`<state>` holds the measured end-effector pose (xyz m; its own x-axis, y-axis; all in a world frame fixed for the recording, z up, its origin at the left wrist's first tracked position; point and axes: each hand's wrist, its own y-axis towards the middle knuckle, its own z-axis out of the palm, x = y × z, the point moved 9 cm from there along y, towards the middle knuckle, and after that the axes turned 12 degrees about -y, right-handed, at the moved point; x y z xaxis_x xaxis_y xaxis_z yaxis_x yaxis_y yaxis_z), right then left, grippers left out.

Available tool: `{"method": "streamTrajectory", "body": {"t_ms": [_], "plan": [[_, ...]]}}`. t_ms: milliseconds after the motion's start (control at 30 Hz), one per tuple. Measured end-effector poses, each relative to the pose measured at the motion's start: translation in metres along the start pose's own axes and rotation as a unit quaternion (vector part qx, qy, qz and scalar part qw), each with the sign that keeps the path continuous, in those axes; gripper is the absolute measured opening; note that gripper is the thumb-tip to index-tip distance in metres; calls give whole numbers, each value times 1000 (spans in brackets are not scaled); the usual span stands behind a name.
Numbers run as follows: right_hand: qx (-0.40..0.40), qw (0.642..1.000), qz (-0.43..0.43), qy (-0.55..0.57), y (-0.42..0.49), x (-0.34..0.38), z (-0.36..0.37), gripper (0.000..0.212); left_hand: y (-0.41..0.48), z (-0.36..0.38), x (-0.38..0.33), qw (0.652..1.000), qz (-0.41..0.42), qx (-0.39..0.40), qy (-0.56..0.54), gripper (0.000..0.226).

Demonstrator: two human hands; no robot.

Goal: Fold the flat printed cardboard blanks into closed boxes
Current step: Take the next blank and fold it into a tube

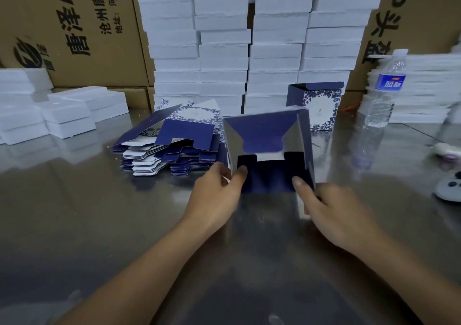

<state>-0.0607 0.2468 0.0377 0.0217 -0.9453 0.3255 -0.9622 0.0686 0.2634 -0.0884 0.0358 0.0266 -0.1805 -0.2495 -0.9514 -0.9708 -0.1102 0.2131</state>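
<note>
Table: a grey, mirror-bright metal tabletop (74, 225) fills the foreground and reflects the goods stacked behind it; two bare forearms reach in across it from the near edge.
Left hand: the left hand (214, 195) pinches the left wall of a half-formed dark blue cardboard box with a silver lining (264, 130), thumb hooked inside the open near end and fingers curled round the outside.
Right hand: the right hand (334, 215) grips the same box's right wall, thumb pressed on the inner face and the other fingers tucked behind it.
Box: held between the two hands at mid-table with its open end towards the camera; flaps are folded across its far end.
Blanks: a loose stack of flat blue-and-white floral printed blanks (172, 147) lies just left of the box.
Finished work: one upright blue floral box (319, 105) stands behind it, top flap raised.
Right side: a clear plastic water bottle with a blue label (384, 90) stands well to the right; nearer the edge lies a small grey device with dark buttons (449, 190).
Back wall: tall columns of white foam blocks (224, 38), with lower piles of white foam pieces (67, 110) at left.
Room: large brown corrugated cartons printed in black characters (74, 25) close off the rear.
</note>
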Motion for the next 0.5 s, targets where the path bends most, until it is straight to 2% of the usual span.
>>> {"method": "streamTrajectory", "body": {"t_ms": [100,167,233,333,400,500], "plan": [[-14,996,8,-87,1,-6,-5,64,-1,0,-2,1000,27,2,13,31],[-43,994,-1,-96,3,-6,-10,55,-3,0,-10,998,62,-10,-14,31],[-78,996,-33,-8,3,-1,-15,49,-5,-1,-22,991,120,-22,-49,36],[-135,970,-109,170,-1,13,-26,66,-11,2,-36,979,191,-8,-69,52],[-157,954,-150,208,-3,19,-31,74,-15,6,-42,973,219,14,-70,66],[-146,945,-183,227,-4,22,-29,91,-22,9,-51,966,248,36,-68,80]]}}
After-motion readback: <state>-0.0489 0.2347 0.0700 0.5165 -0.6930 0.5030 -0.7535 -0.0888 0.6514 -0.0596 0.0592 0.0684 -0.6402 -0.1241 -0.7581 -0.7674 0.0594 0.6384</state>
